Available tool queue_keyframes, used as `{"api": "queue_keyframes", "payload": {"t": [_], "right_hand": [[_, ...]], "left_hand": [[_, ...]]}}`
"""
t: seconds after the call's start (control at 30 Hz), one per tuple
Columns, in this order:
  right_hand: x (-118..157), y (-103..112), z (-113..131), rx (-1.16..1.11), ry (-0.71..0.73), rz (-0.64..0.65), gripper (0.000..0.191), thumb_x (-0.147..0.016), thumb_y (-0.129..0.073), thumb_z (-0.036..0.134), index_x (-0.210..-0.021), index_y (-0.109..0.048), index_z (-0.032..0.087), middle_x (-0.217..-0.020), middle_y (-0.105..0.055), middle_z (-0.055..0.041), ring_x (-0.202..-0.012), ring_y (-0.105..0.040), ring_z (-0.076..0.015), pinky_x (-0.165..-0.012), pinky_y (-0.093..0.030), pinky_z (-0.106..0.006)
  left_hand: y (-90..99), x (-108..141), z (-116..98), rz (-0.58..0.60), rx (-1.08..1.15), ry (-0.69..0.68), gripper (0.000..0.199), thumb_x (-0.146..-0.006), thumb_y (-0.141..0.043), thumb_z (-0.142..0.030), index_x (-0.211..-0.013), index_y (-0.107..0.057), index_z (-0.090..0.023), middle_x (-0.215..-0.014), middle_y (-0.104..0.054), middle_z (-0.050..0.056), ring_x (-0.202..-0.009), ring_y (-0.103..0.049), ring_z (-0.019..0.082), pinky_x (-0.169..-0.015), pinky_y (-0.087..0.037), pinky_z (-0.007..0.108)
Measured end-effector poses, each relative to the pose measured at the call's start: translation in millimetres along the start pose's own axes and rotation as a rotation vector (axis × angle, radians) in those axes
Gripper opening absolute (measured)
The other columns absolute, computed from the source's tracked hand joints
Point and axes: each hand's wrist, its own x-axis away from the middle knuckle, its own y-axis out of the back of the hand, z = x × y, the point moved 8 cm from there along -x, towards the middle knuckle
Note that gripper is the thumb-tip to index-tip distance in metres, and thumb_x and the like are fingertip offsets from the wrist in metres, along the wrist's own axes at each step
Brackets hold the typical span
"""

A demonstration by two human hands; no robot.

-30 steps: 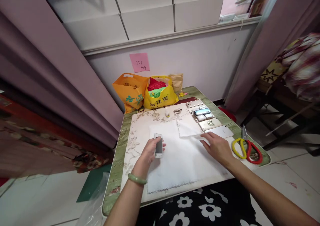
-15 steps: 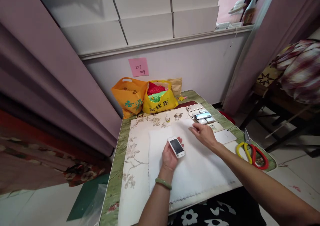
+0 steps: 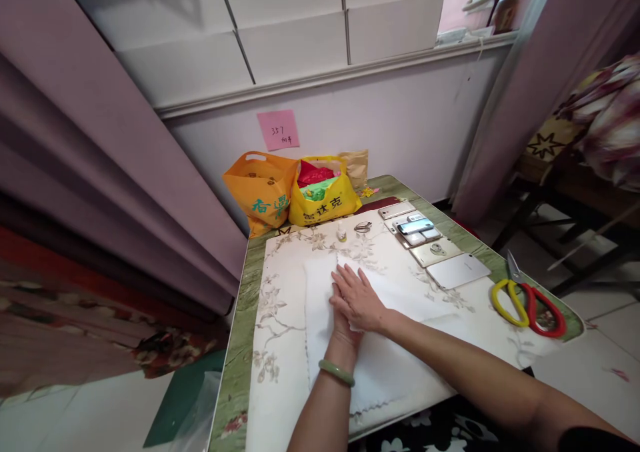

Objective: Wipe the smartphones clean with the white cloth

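Observation:
My left hand [image 3: 345, 327] is palm up over the mat, a green bangle [image 3: 337, 373] on its wrist. Its fingers and the white smartphone seen in it half a second ago are hidden under my right hand and a fold of cloth. My right hand [image 3: 361, 300] lies across it from above, fingers stretched out flat and a little apart, pressing on the white cloth [image 3: 385, 372]. The cloth has a scalloped edge, and its right part is folded over to the left.
Several phones lie in a row at the right, a white one [image 3: 459, 271] nearest. Scissors [image 3: 530, 305] with yellow and red handles rest near the right edge. A small bottle [image 3: 341, 232], an orange bag [image 3: 260, 195] and a yellow bag [image 3: 325, 202] stand at the back.
My right hand has moved left and down onto my left hand, bringing the cloth's right side over. The white smartphone has gone out of sight.

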Motion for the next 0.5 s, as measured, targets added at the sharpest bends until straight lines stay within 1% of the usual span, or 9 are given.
{"api": "queue_keyframes", "payload": {"t": [0.03,0.07,0.1,0.2,0.27,0.3,0.33,0.4,0.5], "right_hand": [[-4,-10,1,0.024,0.005,0.038,0.071,-0.097,-0.025,0.060,-0.151,-0.030,0.015,-0.159,-0.021,-0.0121,-0.148,-0.009,-0.0284,-0.118,-0.007,-0.052],[-9,-16,-1,0.049,0.000,0.064,0.071,-0.097,-0.024,0.061,-0.152,-0.028,0.017,-0.160,-0.018,-0.0114,-0.148,-0.008,-0.0281,-0.117,-0.005,-0.053],[-15,-17,-7,0.072,-0.015,0.081,0.070,-0.097,-0.023,0.062,-0.153,-0.026,0.020,-0.160,-0.016,-0.0107,-0.148,-0.007,-0.0278,-0.117,-0.005,-0.053],[-30,-9,-36,0.130,-0.109,0.104,0.069,-0.097,-0.022,0.061,-0.154,-0.022,0.020,-0.161,-0.012,-0.0110,-0.148,-0.004,-0.0282,-0.117,-0.003,-0.055],[-31,-1,-54,0.168,-0.174,0.085,0.069,-0.098,-0.023,0.058,-0.154,-0.020,0.017,-0.161,-0.010,-0.0126,-0.148,-0.002,-0.0287,-0.116,-0.001,-0.055],[-28,2,-59,0.183,-0.189,0.070,0.069,-0.098,-0.024,0.056,-0.154,-0.019,0.016,-0.161,-0.009,-0.0129,-0.148,-0.002,-0.0288,-0.116,0.000,-0.055],[-22,3,-61,0.193,-0.188,0.059,0.068,-0.099,-0.025,0.055,-0.154,-0.019,0.016,-0.161,-0.010,-0.0129,-0.148,-0.002,-0.0289,-0.116,0.001,-0.055],[-6,-1,-52,0.182,-0.129,0.059,0.069,-0.098,-0.027,0.056,-0.155,-0.017,0.018,-0.161,-0.011,-0.0120,-0.148,-0.004,-0.0291,-0.117,0.001,-0.055],[10,-11,-22,0.112,0.053,0.095,0.069,-0.097,-0.025,0.059,-0.155,-0.012,0.024,-0.161,-0.014,-0.0087,-0.148,-0.007,-0.0281,-0.117,0.001,-0.056]], "left_hand": [[-2.8,-1,-4,0.041,0.033,-0.035,0.055,-0.095,-0.026,-0.059,-0.131,-0.056,-0.031,-0.132,-0.061,0.005,-0.129,-0.051,0.023,-0.104,-0.045,0.039],[-5.9,-1,-6,0.079,0.070,-0.051,0.055,-0.094,-0.025,-0.060,-0.131,-0.056,-0.032,-0.134,-0.059,0.004,-0.130,-0.049,0.023,-0.105,-0.044,0.040],[-8.5,-2,-6,0.103,0.102,-0.033,0.057,-0.093,-0.026,-0.062,-0.131,-0.056,-0.032,-0.135,-0.058,0.005,-0.131,-0.049,0.024,-0.106,-0.043,0.042],[-13.8,-3,4,0.114,0.114,0.105,0.072,-0.087,-0.027,-0.073,-0.132,-0.056,-0.025,-0.138,-0.056,0.011,-0.132,-0.046,0.031,-0.106,-0.040,0.050],[-17.3,-2,7,0.131,0.132,0.145,0.081,-0.083,-0.026,-0.078,-0.133,-0.055,-0.021,-0.140,-0.054,0.015,-0.134,-0.043,0.034,-0.106,-0.038,0.054],[-18.4,-1,7,0.142,0.145,0.147,0.083,-0.082,-0.026,-0.080,-0.133,-0.055,-0.021,-0.140,-0.053,0.015,-0.135,-0.042,0.035,-0.107,-0.036,0.055],[-18.3,0,7,0.144,0.152,0.149,0.083,-0.081,-0.027,-0.080,-0.133,-0.055,-0.021,-0.140,-0.053,0.015,-0.135,-0.041,0.035,-0.107,-0.035,0.055],[-15.3,0,8,0.126,0.143,0.151,0.078,-0.083,-0.029,-0.078,-0.132,-0.056,-0.023,-0.139,-0.055,0.014,-0.135,-0.042,0.033,-0.107,-0.036,0.053],[-7.0,-1,2,0.049,0.091,0.087,0.066,-0.087,-0.030,-0.071,-0.128,-0.059,-0.028,-0.135,-0.058,0.009,-0.132,-0.047,0.029,-0.105,-0.042,0.045]]}}
